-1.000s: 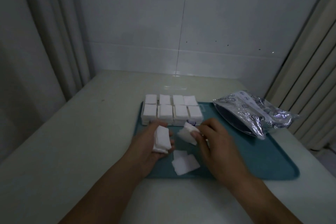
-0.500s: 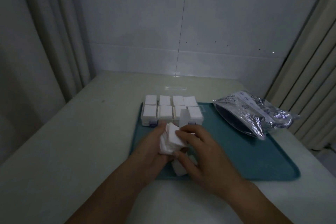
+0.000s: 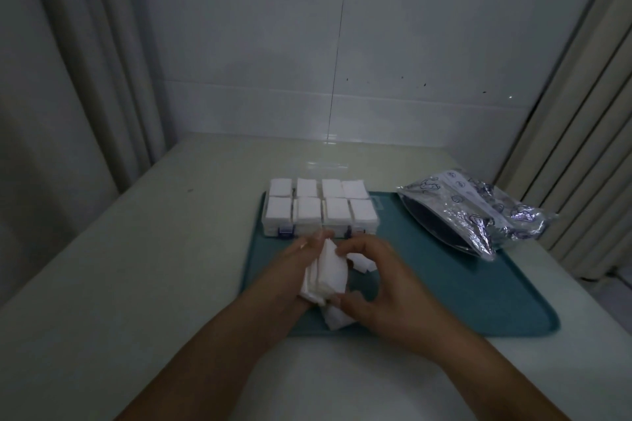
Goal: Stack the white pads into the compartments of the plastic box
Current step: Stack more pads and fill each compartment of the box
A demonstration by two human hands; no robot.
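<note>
So your left hand (image 3: 290, 270) is cupped around a small stack of white pads (image 3: 325, 275), soft square cottony sheets, a bit fanned out at the bottom corner so the edges show in layers. Your right hand (image 3: 379, 287) is curled in from the other side, fingertips pinching the top of that same stack and thumb down by its lower edge, so both hands are clamped on it just in front of the box.

The plastic box (image 3: 319, 210) is clear and rectangular, split into two rows of four compartments, and every one has a flat white square of pads showing on top. They look packed level with the rim. Two little bluish latches sit on the near wall, partly hidden behind your fingers. The lid is hard to make out; there's only a faint clear edge catching light behind the back row.

A few loose pads (image 3: 338, 318) lie on the tray under your right hand, mostly covered by it, and another bit of white (image 3: 362, 263) pokes out through the gap under your fingers. Can't tell how many are there.

All of this sits on a smooth teal tray (image 3: 478, 290) with rounded corners, on a pale table (image 3: 154, 267). A crinkly silver foil bag (image 3: 478, 212) with small printed marks lies half on the tray's far right corner; the print is too blurry to read.
</note>
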